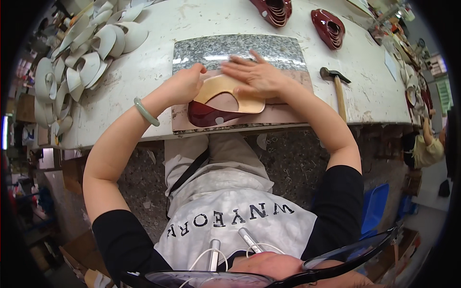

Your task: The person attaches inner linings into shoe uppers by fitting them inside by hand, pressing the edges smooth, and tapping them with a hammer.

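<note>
The right hand (257, 77) presses flat, fingers spread, on the tan lining piece (230, 93) over the dark red upper (206, 115); the left hand (185, 84), curled closed, pinches its edge. Even pressure keeps edges aligned.

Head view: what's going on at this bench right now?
A person is pressing a tan shoe-upper piece flat on a granite slab at a white workbench. The right hand lies spread flat on the piece; the left hand, with a green bangle on its wrist, grips its left edge. A dark red glossy piece lies beneath it. A hammer rests untouched to the right, white cut pieces are piled to the left, and dark red uppers sit at the far edge.
</note>
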`<move>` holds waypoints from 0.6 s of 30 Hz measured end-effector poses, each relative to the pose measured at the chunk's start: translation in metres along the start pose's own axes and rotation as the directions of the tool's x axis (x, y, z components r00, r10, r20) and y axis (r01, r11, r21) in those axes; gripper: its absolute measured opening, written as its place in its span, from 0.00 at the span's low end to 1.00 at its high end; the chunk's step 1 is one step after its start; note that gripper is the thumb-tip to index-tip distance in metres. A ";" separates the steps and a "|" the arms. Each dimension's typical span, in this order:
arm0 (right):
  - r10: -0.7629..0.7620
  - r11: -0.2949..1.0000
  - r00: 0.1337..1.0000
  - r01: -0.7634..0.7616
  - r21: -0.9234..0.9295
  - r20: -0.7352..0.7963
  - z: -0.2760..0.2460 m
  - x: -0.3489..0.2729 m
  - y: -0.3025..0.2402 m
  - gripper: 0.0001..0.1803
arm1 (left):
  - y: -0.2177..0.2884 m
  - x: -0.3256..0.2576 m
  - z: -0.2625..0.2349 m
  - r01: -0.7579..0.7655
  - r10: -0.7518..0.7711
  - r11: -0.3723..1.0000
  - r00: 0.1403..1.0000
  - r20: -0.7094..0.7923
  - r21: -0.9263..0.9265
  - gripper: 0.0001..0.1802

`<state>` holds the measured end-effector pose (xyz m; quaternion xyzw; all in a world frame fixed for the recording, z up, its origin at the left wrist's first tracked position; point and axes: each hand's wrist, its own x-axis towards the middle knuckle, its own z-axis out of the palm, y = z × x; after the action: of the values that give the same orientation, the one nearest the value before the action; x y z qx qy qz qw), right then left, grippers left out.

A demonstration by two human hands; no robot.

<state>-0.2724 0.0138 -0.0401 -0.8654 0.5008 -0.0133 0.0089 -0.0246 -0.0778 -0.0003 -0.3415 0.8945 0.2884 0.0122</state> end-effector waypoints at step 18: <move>0.462 0.886 0.620 -0.290 0.362 -0.634 -0.058 -0.121 -0.023 0.32 | 0.040 0.091 0.021 -0.131 0.121 0.986 0.988 -0.097 -0.103 0.15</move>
<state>-0.3143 0.1303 0.0167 -0.6611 0.6315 -0.3966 -0.0830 -0.1231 -0.0977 -0.0171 -0.2969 0.8969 0.3212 -0.0654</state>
